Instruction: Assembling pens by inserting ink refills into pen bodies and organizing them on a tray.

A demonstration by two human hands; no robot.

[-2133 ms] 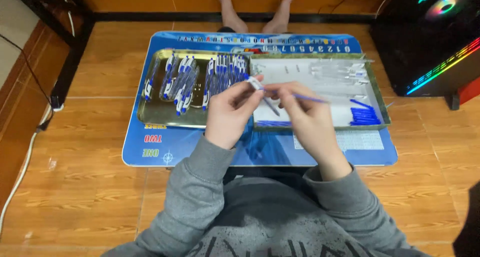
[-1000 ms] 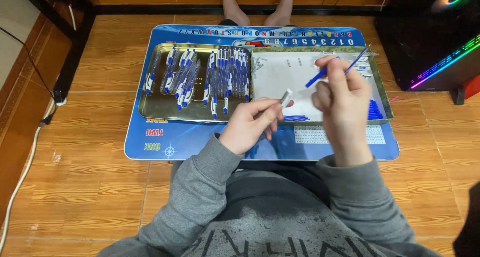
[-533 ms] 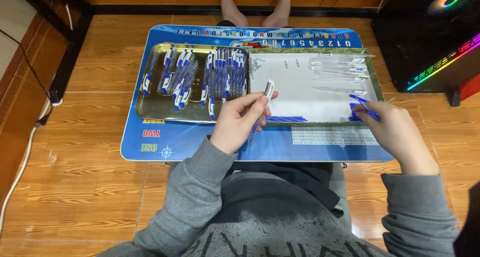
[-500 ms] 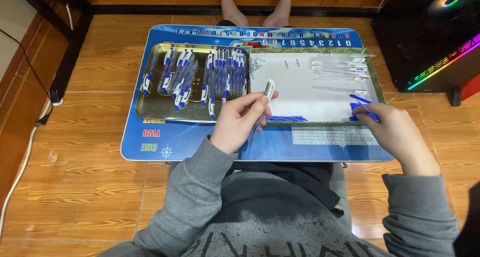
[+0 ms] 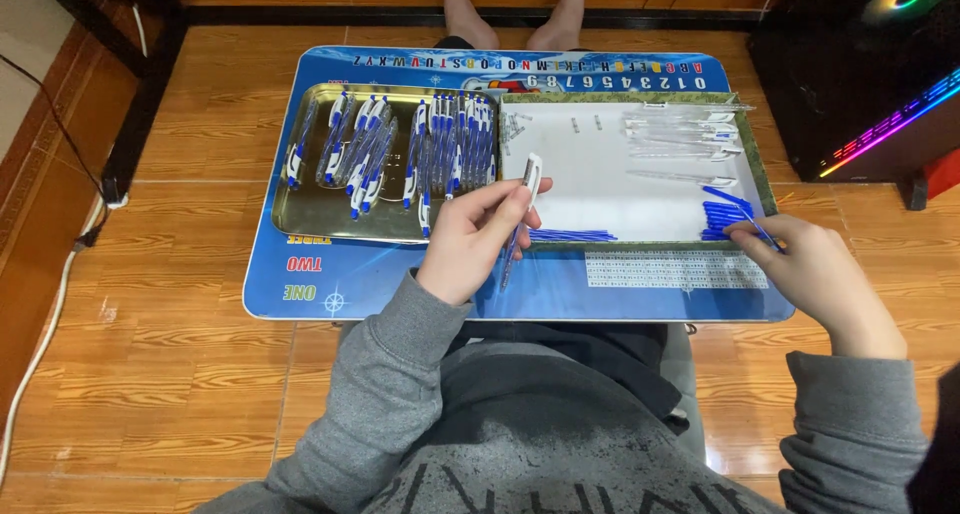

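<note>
Head view, left to right: a gold tray (image 5: 300, 219) holds rows of finished blue-and-white pens (image 5: 400, 149). The left hand (image 5: 478, 239) still pinches a clear pen barrel (image 5: 520, 219) over the blue mat (image 5: 370, 279), while the right hand (image 5: 815, 274), which a second ago held a refill near the barrel, now closes on blue refills (image 5: 728, 214) in the white tray (image 5: 600, 184). Wooden floor (image 5: 180, 374) surrounds; a lit computer case (image 5: 860, 64) stands far right.

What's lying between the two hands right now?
In the head view, a small bundle of blue refills lies on the white tray between the left hand and right hand.
</note>
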